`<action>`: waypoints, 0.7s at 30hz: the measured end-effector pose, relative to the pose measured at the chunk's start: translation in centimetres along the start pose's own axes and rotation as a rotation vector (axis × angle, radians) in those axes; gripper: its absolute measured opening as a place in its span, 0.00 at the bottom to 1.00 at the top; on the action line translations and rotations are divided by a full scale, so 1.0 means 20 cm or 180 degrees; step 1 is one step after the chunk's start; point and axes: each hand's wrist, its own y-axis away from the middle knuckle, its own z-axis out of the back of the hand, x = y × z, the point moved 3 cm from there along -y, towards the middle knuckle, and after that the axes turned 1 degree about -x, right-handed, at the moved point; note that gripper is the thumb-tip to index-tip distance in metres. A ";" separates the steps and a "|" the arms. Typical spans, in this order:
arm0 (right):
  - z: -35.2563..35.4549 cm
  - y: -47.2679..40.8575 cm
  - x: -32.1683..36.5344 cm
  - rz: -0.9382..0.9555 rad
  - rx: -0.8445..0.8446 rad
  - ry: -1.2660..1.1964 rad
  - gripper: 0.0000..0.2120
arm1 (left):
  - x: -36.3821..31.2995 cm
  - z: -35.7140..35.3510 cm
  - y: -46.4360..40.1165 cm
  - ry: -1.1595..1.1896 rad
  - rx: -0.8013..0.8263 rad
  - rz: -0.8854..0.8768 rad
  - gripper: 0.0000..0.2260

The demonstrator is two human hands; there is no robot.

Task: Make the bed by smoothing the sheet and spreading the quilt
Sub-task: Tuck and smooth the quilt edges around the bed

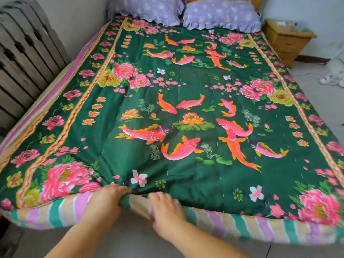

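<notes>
Both hands at the foot edge of the spread quilt

We see the green quilt (186, 86), printed with pink fish and peonies, lying across the whole bed up to two purple pillows (221, 15) at the head, with the striped sheet (260, 226) showing along the near edge and the left side. Our left hand (106, 200) clenches a bunched fold of the quilt's foot edge, pulling creases into the cloth. Our right hand (165, 211) lies just beside it on the same edge, fingers curled over the hem. A wooden nightstand (286, 40) stands at the far right, a radiator (24, 49) at the left.
</notes>
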 end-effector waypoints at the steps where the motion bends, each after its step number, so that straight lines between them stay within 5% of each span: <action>1: -0.01 0.03 -0.09 -0.0141 0.0007 0.0353 0.31 | 0.03 0.01 0.00 0.0169 -0.0109 0.0109 0.25; 3: 0.00 0.09 -0.29 -0.0529 -0.0002 0.0655 0.31 | 0.05 0.02 0.02 0.0343 -0.0176 0.0140 0.26; 5: 0.07 0.13 -0.47 -0.0923 -0.0032 0.0548 0.21 | 0.04 0.01 0.02 0.0152 -0.0163 0.0155 0.25; 9: 0.23 0.17 -0.62 -0.1071 -0.0224 -0.0111 0.11 | -0.19 -0.06 0.02 -0.1277 0.0134 -0.0060 0.20; 13: 0.35 0.22 -0.59 -0.0678 -0.0107 -0.0067 0.09 | -0.57 -0.25 -0.02 -0.0909 0.0350 -0.0572 0.36; 17: 0.39 0.29 -0.59 -0.0537 -0.0113 0.0128 0.10 | -0.68 -0.29 -0.07 -0.1048 0.0450 -0.0249 0.15; 21: 0.25 0.40 -0.58 -0.0613 0.0425 0.0029 0.05 | -0.71 -0.30 0.01 -0.1619 0.1202 -0.0209 0.15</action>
